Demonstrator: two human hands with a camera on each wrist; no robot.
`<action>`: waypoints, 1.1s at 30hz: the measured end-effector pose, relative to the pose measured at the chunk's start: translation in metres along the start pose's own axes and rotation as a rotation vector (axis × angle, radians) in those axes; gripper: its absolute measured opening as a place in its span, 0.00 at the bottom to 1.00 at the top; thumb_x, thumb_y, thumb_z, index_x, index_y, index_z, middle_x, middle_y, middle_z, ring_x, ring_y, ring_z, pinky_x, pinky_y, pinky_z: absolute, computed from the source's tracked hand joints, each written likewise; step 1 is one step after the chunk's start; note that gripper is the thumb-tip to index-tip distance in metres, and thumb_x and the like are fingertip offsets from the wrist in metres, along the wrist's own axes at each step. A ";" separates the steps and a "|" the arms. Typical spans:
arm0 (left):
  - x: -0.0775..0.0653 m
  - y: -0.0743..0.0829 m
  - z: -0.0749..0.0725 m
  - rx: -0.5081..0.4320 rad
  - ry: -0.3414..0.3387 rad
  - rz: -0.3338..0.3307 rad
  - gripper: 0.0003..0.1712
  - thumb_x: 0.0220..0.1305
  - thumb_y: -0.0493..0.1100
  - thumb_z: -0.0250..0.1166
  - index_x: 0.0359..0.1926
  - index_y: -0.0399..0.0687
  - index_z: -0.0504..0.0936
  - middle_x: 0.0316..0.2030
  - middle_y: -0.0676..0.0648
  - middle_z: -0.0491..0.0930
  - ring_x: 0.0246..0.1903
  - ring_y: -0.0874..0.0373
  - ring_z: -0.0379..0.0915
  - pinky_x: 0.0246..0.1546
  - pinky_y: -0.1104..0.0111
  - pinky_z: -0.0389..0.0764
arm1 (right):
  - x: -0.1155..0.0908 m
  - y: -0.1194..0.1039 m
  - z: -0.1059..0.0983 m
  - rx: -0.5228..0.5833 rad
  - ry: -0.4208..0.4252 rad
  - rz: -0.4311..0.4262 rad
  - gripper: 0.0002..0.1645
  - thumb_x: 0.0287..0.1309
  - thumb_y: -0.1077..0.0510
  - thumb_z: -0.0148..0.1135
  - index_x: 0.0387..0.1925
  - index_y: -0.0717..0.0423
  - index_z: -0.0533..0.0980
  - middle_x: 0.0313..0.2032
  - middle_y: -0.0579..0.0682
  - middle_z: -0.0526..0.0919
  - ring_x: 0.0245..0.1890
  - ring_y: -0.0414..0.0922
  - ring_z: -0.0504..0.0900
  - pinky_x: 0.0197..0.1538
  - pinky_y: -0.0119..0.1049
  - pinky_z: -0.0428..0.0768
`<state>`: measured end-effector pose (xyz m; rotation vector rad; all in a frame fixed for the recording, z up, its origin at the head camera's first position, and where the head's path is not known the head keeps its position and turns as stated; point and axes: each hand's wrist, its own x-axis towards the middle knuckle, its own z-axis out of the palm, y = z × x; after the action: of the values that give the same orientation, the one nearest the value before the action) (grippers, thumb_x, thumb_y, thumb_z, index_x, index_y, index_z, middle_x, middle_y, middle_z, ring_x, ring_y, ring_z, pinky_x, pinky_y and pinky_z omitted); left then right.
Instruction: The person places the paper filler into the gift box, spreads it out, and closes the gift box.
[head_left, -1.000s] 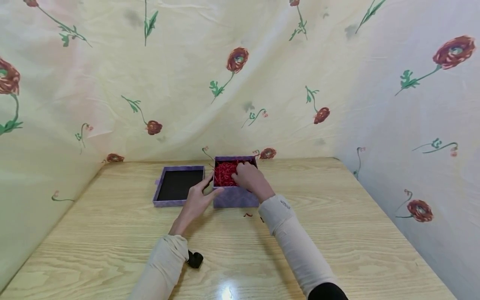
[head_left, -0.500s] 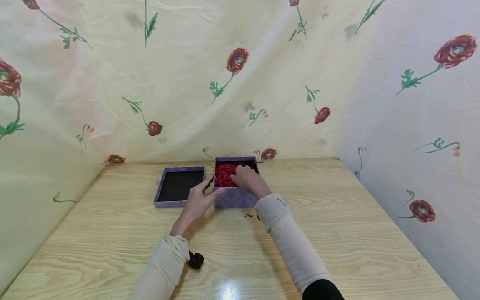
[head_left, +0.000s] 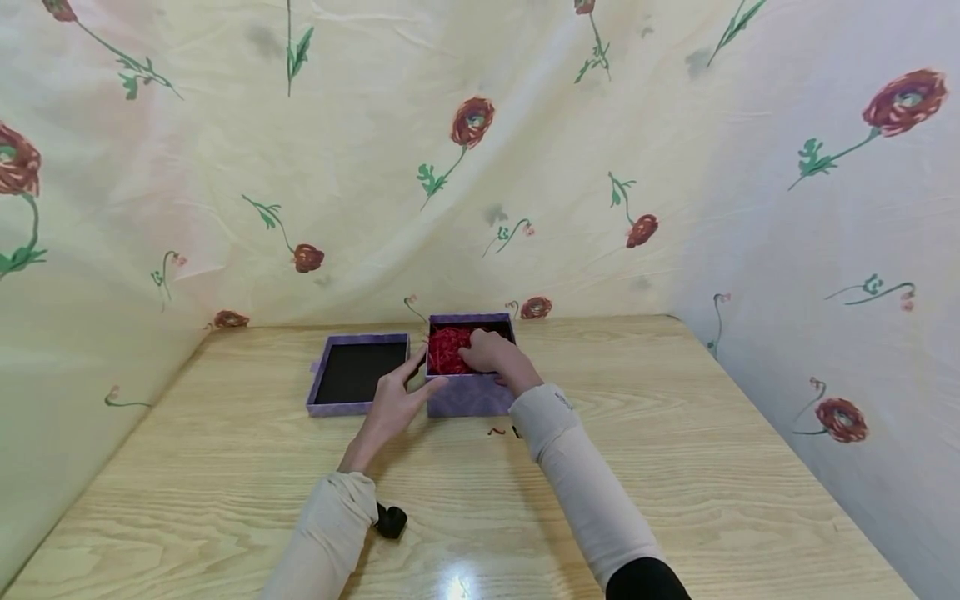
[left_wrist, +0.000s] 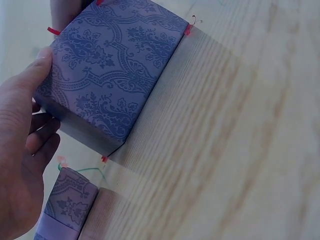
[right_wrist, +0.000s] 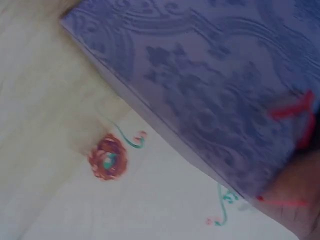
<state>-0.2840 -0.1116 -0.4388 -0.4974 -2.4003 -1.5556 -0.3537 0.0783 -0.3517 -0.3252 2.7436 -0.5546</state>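
Note:
A purple damask-patterned box (head_left: pixel 468 398) stands at the back of the table, its top uncovered and red shredded paper (head_left: pixel 446 352) inside. My left hand (head_left: pixel 392 407) rests at the box's front left corner, thumb along the front rim and forefinger stretched along the left side. In the left wrist view the other fingers lie against that side, slightly bent. Over the box's right half, my right hand (head_left: pixel 497 354) reaches in among the shreds. Its fingertips are hidden there, and I cannot tell whether they grip any paper. Red strands (right_wrist: pixel 295 112) stick out by it in the right wrist view.
Left of the box lies its purple lid (head_left: pixel 337 409), dark inside facing up. A loose red strand (head_left: pixel 497 431) lies on the wooden table (head_left: pixel 225 500) in front of the box. Behind hangs a pale flowered cloth (head_left: pixel 360 150).
My right hand has shifted slightly left and lower within the box, its forearm with it. A red strand now shows at the front rim below it. The left hand stays put.

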 end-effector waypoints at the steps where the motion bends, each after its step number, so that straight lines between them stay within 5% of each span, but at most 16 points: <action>1: 0.000 0.000 0.000 -0.001 -0.003 -0.003 0.42 0.70 0.51 0.70 0.79 0.47 0.64 0.73 0.38 0.65 0.72 0.40 0.61 0.66 0.42 0.69 | -0.003 -0.001 -0.001 -0.006 0.010 -0.017 0.23 0.81 0.51 0.47 0.61 0.65 0.74 0.45 0.58 0.81 0.39 0.50 0.81 0.47 0.44 0.79; 5: 0.000 -0.001 -0.001 -0.003 -0.011 -0.014 0.43 0.71 0.53 0.69 0.79 0.49 0.63 0.74 0.39 0.64 0.73 0.41 0.60 0.66 0.43 0.68 | -0.019 -0.002 -0.011 -0.040 0.040 -0.114 0.34 0.80 0.50 0.50 0.74 0.68 0.63 0.67 0.64 0.73 0.64 0.57 0.76 0.64 0.49 0.74; 9: 0.001 0.000 -0.001 -0.005 -0.010 -0.014 0.43 0.71 0.53 0.70 0.79 0.47 0.63 0.74 0.39 0.64 0.73 0.41 0.60 0.66 0.43 0.68 | -0.034 0.002 -0.022 -0.036 0.072 -0.219 0.36 0.80 0.49 0.51 0.75 0.71 0.61 0.71 0.66 0.69 0.70 0.59 0.70 0.69 0.52 0.70; 18: 0.000 0.001 -0.001 -0.001 -0.014 -0.011 0.43 0.71 0.52 0.69 0.79 0.43 0.63 0.74 0.38 0.64 0.72 0.39 0.61 0.66 0.42 0.68 | -0.066 0.015 -0.034 0.131 0.122 -0.376 0.34 0.81 0.50 0.52 0.75 0.69 0.62 0.68 0.67 0.72 0.67 0.60 0.73 0.65 0.56 0.73; 26: 0.001 -0.002 0.000 0.005 -0.015 -0.012 0.44 0.71 0.53 0.70 0.79 0.43 0.63 0.74 0.38 0.64 0.72 0.39 0.61 0.67 0.43 0.67 | -0.087 0.032 -0.026 0.217 0.140 -0.532 0.22 0.79 0.55 0.54 0.64 0.67 0.74 0.54 0.59 0.83 0.49 0.50 0.84 0.52 0.49 0.82; 33: 0.002 -0.004 -0.001 0.017 -0.001 -0.008 0.43 0.70 0.53 0.70 0.79 0.44 0.64 0.73 0.37 0.66 0.72 0.39 0.62 0.67 0.43 0.67 | -0.097 0.041 -0.016 0.241 0.136 -0.570 0.20 0.80 0.57 0.53 0.62 0.66 0.75 0.52 0.58 0.84 0.46 0.51 0.85 0.48 0.46 0.84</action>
<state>-0.2878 -0.1135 -0.4409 -0.4852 -2.4173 -1.5368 -0.2763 0.1479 -0.3293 -1.0526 2.6494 -1.0712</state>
